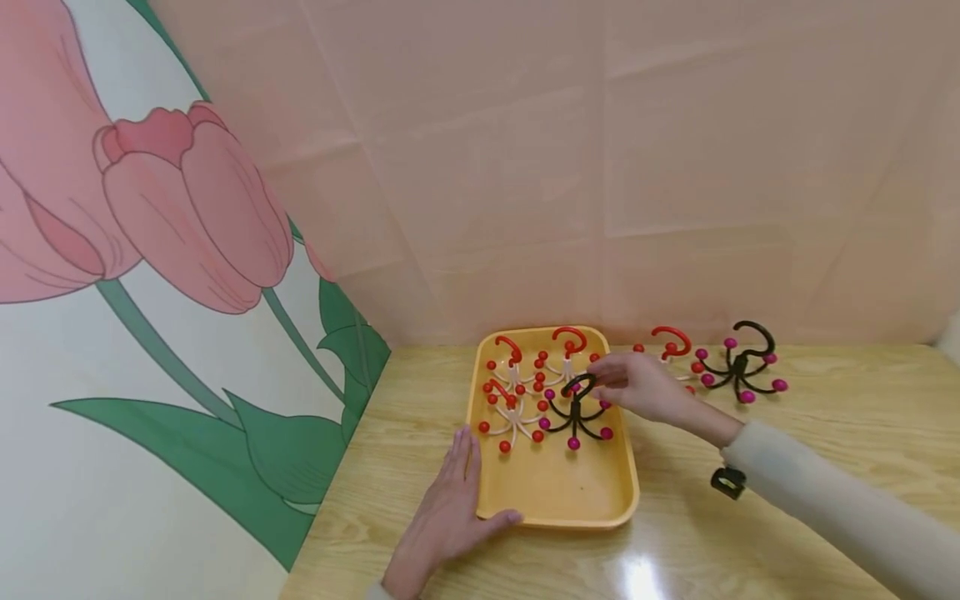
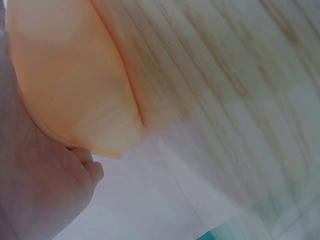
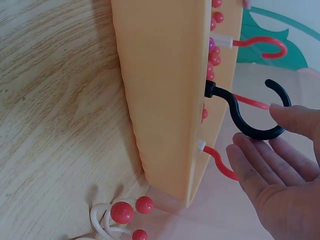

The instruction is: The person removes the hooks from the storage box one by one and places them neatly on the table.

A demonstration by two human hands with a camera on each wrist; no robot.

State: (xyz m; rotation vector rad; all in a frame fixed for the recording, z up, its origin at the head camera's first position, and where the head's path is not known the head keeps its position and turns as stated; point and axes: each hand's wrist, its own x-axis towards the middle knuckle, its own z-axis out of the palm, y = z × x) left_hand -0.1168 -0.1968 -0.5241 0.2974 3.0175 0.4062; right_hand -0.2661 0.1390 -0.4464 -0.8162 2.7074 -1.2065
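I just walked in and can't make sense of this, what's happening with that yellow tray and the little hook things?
A person sits at a wooden table with a yellow tray of octopus-shaped hangers, each with a hook and ball-tipped arms. The left hand rests flat against the tray's near left corner. The right hand is at the black hanger in the tray, fingers touching its hook, loosely open. Three white hangers with red hooks are also in the tray. A red-hooked hanger and another black one stand on the table to the right.

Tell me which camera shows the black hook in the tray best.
The right wrist view: the black hook fills the frame, its curve right at the right hand, whose fingers lie open beside it. The head view shows it small and partly behind that hand. The left wrist view shows only the tray and the left hand.
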